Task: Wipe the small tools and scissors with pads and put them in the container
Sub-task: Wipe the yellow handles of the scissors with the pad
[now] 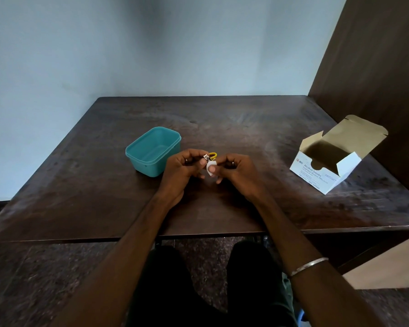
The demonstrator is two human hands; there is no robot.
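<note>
Hands meet near the centre of the frame, raised just above a dark wooden table (222, 208). The left hand (182, 169) has its fingers curled around a small metal tool (206, 157), pinching it between thumb and fingertips; a yellow loop (213, 155) sticks up from the tool's far end. The tool is too small to identify with certainty. The right hand (236, 169) pinches a white pad (210, 168) between thumb and forefinger, pressed up against the tool from the lower right. The remaining fingers of both hands are curled inward.

Just left of the hands, and slightly higher in the frame, a teal plastic container (151, 151) sits on the table with no lid, its interior showing nothing inside. Its near right corner is hidden behind the left hand.

At the right side of the frame, well apart from the hands, stands a white cardboard box (326, 172) printed "Alcohol Swabs", its top flaps open and its inside in shadow.

A thin metal bangle (308, 265) circles the right forearm in the lower right. Pale blue wall fills the upper frame, with a dark wooden panel at the upper right.
</note>
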